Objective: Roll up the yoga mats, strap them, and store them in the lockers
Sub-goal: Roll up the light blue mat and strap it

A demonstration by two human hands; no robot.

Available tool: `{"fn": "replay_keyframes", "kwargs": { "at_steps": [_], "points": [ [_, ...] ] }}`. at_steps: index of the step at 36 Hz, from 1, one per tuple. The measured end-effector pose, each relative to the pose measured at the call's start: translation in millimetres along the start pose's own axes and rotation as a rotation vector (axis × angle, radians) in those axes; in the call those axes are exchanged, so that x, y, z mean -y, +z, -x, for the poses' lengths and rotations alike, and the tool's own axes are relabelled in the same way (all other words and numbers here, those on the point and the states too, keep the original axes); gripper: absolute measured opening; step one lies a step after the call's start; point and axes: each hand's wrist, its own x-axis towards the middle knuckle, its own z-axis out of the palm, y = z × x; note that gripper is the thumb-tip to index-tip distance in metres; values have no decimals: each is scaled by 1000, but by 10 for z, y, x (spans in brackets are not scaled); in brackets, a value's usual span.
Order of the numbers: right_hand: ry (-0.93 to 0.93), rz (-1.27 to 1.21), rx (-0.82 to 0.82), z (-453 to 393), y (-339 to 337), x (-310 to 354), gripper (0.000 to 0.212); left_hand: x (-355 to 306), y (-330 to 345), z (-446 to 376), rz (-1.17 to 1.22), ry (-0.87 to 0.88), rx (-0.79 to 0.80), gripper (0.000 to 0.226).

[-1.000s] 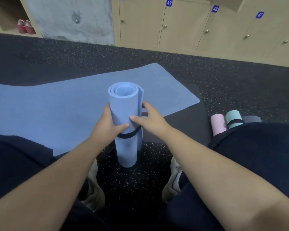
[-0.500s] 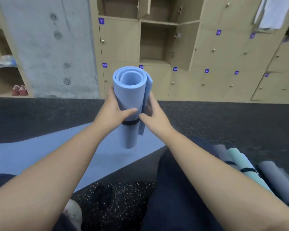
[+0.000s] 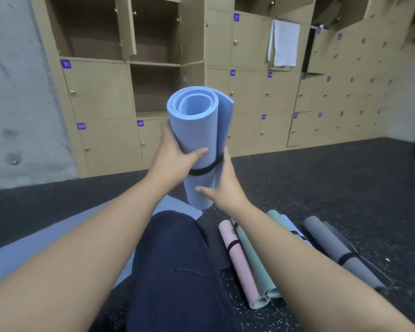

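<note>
Blue rolled mat point(image 3: 197, 130) held off floor, before lockers point(image 3: 101, 92); long axis near upright, spiral end up, tilted toward camera. Black strap point(image 3: 205, 169) encircles lower part. Left hand point(image 3: 175, 154) grips mid-roll, thumb across front. Right hand point(image 3: 222, 185) grips lower right side. Pink mat point(image 3: 238, 259), green mat point(image 3: 256, 264), grey mat point(image 3: 336, 250) lie on floor at right.

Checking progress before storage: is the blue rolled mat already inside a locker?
No, the blue rolled mat is held upright between the left hand and right hand, in front of the lockers.
</note>
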Motion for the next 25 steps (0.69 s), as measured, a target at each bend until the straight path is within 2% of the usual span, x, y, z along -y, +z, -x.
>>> {"fn": "replay_keyframes", "kwargs": {
  "at_steps": [5,13,20,25],
  "points": [
    [145,182,-55,396,-349,-485,127,166,550,102,21,-80,77,77],
    [314,581,-59,983,-749,-1320,133,560,1452,352,123,-311,94,70],
    [411,728,-33,1295,-905,-1802,124,999,1946,543,213,-496,160,82],
    [364,749,-100,1313,-918,-2122,115,1212,2112,504,215,-493,293,80]
  ]
}}
